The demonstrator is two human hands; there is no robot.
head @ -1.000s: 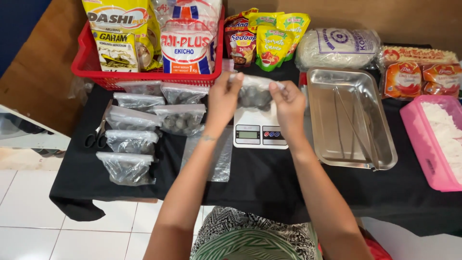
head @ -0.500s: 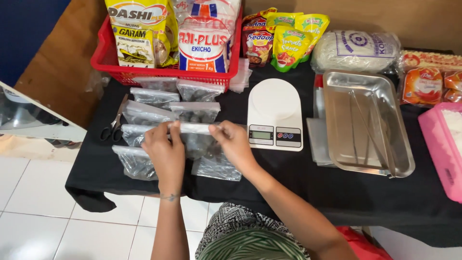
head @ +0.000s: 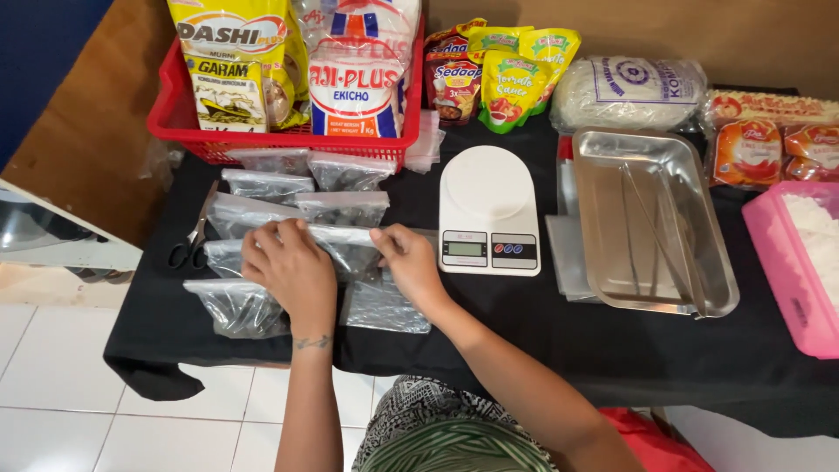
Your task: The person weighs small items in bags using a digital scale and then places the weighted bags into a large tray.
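Far left, red basket [head: 179,131]: yellow sack [head: 232,39], small yellow-white carton [head: 229,94], white sack [head: 363,65] with red and blue print. Far centre: red pouch [head: 453,83], two yellow-green pouches [head: 516,74]. Right of them: clear noodle pack [head: 629,92], then orange-red sachets [head: 773,144]. Left on the worktop: clear zip bags [head: 262,185] of dark contents. Centre: white scale's grey screen [head: 464,249].

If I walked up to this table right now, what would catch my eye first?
Probably the two hands, left hand and right hand, pressing on a small clear bag among rows of similar filled bags on the black cloth. Next, the white kitchen scale in the middle, with the red basket of big packets behind.
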